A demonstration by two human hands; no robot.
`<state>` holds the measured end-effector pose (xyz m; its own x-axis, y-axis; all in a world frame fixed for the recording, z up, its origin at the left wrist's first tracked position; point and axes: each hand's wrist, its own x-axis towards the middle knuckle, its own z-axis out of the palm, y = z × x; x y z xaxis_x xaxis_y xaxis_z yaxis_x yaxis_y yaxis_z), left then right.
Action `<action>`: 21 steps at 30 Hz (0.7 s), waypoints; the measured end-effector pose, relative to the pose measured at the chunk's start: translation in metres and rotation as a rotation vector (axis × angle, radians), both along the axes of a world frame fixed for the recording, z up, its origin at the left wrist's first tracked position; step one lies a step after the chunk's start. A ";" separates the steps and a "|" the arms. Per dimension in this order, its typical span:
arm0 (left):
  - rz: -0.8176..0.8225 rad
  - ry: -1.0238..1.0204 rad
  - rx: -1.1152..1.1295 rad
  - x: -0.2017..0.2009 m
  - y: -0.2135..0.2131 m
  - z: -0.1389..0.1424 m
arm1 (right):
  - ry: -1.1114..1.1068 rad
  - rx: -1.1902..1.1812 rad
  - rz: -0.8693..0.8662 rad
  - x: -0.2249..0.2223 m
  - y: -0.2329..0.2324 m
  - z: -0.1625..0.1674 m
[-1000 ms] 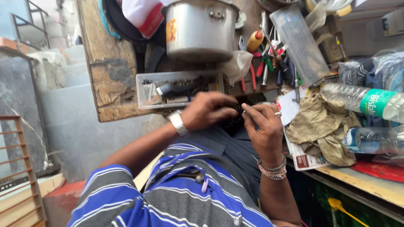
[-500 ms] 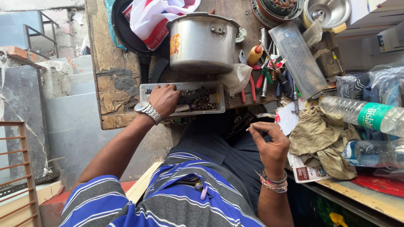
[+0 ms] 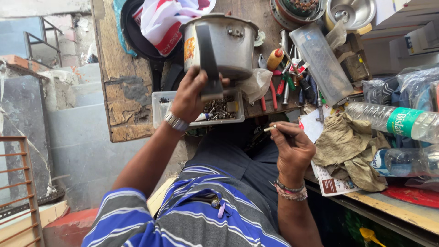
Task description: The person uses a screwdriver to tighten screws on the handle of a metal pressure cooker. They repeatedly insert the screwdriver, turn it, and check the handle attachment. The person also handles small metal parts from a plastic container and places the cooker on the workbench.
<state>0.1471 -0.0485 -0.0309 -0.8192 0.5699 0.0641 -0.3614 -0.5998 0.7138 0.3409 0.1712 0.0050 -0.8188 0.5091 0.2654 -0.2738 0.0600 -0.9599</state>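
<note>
Left hand (image 3: 190, 96) grasps dark flat handle (image 3: 208, 59) over screw tray (image 3: 201, 110); right hand (image 3: 292, 148) pinches thin pale stick (image 3: 270, 129).

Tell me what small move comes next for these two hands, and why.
Probably bring the dark handle piece down toward the right hand. The left hand holds it raised above the tray of screws, while the right-hand fingers pinch a thin tool, apart from it.
</note>
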 end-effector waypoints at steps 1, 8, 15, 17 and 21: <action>-0.002 -0.125 0.125 -0.001 0.009 -0.001 | 0.005 -0.013 0.023 -0.002 -0.004 0.002; -0.052 -0.432 0.510 -0.009 0.039 0.006 | 0.060 -0.010 0.112 -0.014 -0.020 0.022; -0.117 -0.105 0.490 0.002 0.040 0.035 | 0.115 -0.022 0.113 -0.030 -0.032 0.034; -0.037 -0.109 0.327 0.004 0.042 0.040 | 0.155 0.008 0.103 -0.039 -0.034 0.035; 0.000 -0.079 -0.079 0.007 0.051 0.041 | 0.168 0.108 0.004 -0.063 -0.029 0.036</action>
<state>0.1542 0.0028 0.0105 -0.8198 0.5708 -0.0461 -0.4189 -0.5427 0.7281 0.2779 0.1421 0.0406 -0.7601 0.4674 0.4514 -0.4302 0.1587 -0.8887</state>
